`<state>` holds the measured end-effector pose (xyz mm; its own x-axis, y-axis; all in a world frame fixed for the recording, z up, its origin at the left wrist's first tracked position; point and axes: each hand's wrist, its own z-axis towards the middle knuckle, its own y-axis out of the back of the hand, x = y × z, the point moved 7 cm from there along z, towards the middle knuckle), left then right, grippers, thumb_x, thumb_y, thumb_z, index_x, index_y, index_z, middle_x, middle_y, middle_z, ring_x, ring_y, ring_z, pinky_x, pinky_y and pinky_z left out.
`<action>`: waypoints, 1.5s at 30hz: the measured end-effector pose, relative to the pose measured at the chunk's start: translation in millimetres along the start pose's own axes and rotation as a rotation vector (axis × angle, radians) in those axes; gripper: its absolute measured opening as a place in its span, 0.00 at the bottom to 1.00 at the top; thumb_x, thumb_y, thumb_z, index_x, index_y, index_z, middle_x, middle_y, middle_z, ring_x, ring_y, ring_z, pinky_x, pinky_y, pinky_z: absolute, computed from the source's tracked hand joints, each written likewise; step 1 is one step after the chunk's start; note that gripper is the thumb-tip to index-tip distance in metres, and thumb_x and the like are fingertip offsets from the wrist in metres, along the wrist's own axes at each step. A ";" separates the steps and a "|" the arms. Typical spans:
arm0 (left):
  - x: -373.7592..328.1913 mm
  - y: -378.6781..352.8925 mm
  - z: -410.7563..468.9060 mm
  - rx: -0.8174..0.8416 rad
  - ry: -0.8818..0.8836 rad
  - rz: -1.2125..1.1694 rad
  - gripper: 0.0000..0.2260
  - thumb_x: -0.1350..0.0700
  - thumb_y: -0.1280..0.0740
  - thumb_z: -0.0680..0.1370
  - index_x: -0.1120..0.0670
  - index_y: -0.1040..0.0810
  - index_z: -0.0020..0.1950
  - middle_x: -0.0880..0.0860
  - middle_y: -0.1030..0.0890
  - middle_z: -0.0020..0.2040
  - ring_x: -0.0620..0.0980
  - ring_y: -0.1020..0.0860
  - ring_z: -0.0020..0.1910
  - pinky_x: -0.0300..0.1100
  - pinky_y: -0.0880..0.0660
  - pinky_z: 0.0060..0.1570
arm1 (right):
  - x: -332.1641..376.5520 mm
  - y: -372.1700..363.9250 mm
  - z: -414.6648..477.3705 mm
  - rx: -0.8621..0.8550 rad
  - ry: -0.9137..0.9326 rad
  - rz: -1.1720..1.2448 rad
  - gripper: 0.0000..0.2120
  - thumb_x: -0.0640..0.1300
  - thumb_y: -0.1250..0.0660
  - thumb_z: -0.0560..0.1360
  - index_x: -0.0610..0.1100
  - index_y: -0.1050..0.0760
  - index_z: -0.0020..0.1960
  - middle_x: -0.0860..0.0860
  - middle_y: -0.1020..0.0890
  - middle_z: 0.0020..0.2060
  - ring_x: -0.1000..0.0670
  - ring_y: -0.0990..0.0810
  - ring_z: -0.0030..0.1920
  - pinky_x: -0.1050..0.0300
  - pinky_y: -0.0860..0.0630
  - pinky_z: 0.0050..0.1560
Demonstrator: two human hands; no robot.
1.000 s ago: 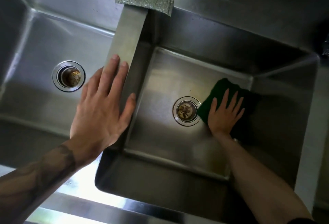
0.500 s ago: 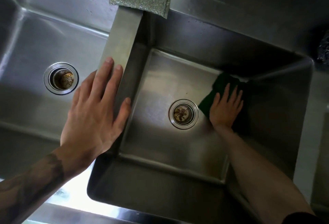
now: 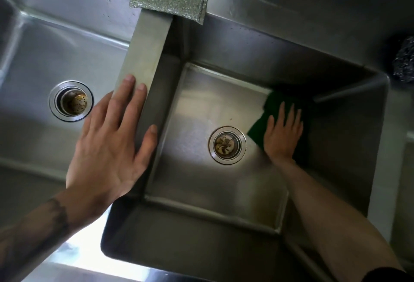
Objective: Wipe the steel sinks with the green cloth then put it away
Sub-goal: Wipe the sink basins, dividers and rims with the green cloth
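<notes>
Your right hand (image 3: 283, 135) presses flat, fingers spread, on the cloth (image 3: 268, 111) at right of frame; left hand (image 3: 112, 145) rests flat on the divider (image 3: 145, 53). Loose cloth may bunch in the sink (image 3: 201, 192) corner.

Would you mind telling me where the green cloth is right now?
In the head view the green cloth lies on the floor of the right sink near its far right corner, pressed under the right hand, just right of the drain.
</notes>
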<state>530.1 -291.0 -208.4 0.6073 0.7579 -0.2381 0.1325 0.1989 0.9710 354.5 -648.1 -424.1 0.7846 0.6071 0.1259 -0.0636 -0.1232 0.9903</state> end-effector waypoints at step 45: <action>-0.1 0.6 1.1 0.013 -0.031 -0.032 0.30 0.46 0.43 0.84 0.58 0.39 0.85 0.59 0.40 0.85 0.65 0.34 0.77 0.57 0.39 0.78 | 153.2 -18.6 -15.9 -0.057 0.046 0.084 0.26 0.55 0.48 0.87 0.44 0.36 0.82 0.40 0.35 0.81 0.36 0.40 0.82 0.34 0.42 0.80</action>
<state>530.9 -291.6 -207.8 0.6267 0.7315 -0.2689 0.1626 0.2147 0.9631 466.1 -540.2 -422.4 0.7459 0.6320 0.2101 -0.1640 -0.1315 0.9777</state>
